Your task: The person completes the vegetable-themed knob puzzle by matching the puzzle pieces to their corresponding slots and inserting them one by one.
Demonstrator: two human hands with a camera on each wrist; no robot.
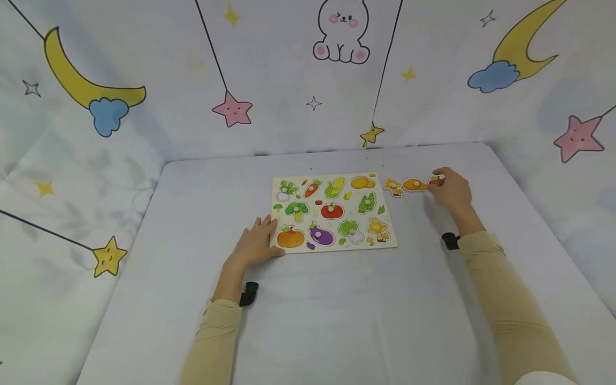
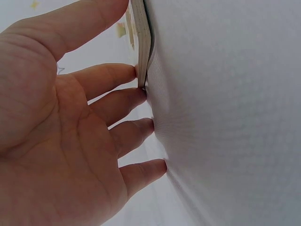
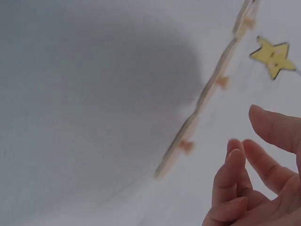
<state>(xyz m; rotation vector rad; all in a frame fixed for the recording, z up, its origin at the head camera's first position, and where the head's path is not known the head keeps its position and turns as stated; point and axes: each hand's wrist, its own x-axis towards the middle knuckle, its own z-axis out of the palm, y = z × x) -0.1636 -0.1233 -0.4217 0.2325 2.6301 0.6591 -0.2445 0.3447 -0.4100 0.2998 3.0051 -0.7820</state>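
A wooden knob puzzle board with painted vegetables lies flat on the white table. At its near left corner is my left hand, fingers spread against the left edge and thumb at the front edge. In the left wrist view, fingertips reach the cloth beside the board's edge. Right of the board, a mushroom piece, a potato piece and a tomato piece lie in a row. My right hand is over the tomato piece, thumb and fingers apart with nothing between them in the right wrist view.
Pale cloth walls printed with moons, stars and a bear rise behind and beside the table. A dark wrist camera sits at the left wrist, another camera at the right.
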